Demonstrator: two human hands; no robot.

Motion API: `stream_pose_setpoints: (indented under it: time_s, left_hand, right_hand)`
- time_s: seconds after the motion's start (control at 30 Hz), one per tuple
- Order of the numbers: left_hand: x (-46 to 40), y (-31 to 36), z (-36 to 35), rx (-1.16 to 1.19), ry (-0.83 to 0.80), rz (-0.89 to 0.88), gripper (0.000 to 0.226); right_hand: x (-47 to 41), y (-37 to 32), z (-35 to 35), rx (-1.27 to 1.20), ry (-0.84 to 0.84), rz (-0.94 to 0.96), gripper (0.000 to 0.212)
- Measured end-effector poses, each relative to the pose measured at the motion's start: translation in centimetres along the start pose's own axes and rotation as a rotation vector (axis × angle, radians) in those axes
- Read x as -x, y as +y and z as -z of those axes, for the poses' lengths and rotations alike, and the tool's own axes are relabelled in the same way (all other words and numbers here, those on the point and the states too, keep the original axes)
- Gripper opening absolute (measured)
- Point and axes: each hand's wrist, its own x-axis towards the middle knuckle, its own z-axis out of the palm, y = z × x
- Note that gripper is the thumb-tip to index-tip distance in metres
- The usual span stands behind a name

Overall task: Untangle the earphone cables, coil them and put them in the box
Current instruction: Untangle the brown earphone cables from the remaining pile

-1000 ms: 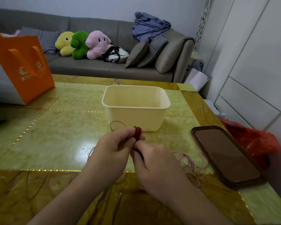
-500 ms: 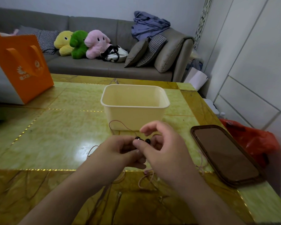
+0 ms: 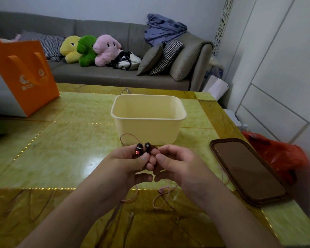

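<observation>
Two red earbuds with black tips (image 3: pixel 142 148) stick up side by side between my hands, just in front of the cream plastic box (image 3: pixel 177 111). My left hand (image 3: pixel 125 163) pinches the earbuds between thumb and fingers. My right hand (image 3: pixel 175 163) is curled close against it, fingers touching the cable just below the buds. The thin pink cable (image 3: pixel 161 194) hangs down and loops loosely on the table under my wrists; one loop (image 3: pixel 127 138) arcs up beside the box. The box is open-topped and holds nothing visible.
A dark brown tray (image 3: pixel 247 169) lies at the right of the green-yellow table (image 3: pixel 61 149). An orange paper bag (image 3: pixel 23 76) stands at far left. Behind the table is a grey sofa (image 3: pixel 115 76) with plush toys and cushions. A red plastic bag (image 3: pixel 283 154) sits on the floor right.
My right hand has dropped from over the left to beside it. The two earbuds now stand upright and plainly visible between my fingers, where a bundle was gripped before.
</observation>
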Motion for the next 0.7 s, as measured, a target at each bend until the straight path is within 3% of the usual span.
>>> stream_pose_setpoints:
  time_s: [0.23,0.5,0.7]
  left_hand:
    - [-0.1,0.4,-0.3,-0.004,0.038,0.044,0.016]
    - [-0.1,0.6,-0.7,0.0,0.09,0.03,0.018]
    - [0.3,0.9,-0.7,-0.027,0.073,0.027,0.029]
  right_hand:
    - [-0.2,1.1,-0.7,-0.02,0.052,0.034,0.036]
    - [-0.5,1.3,-0.9,0.064,0.105,0.078,0.012]
    - [-0.5,1.5,-1.1,-0.032,0.015,0.058,0.034]
